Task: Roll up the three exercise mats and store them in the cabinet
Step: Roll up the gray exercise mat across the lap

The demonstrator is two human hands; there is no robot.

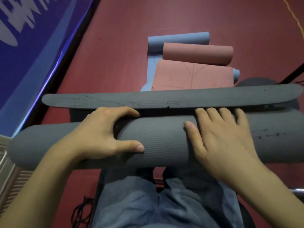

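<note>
Hands on grey mat roll (164, 139), near, across lap. Left hand (105, 134) curls round roll, thumb on near face, fingers hooked over far side. Right hand (220, 139) lies flat, fingers straight and together, pressing top. Loose end flap (164, 98) just beyond fingers, not yet wound in. Advice: keep even pressure both sides, roll away, ends flush, no telescoping. Far: pink mat (194, 74) on blue mat (177, 40), both only part rolled. Cabinet not in view.
</note>
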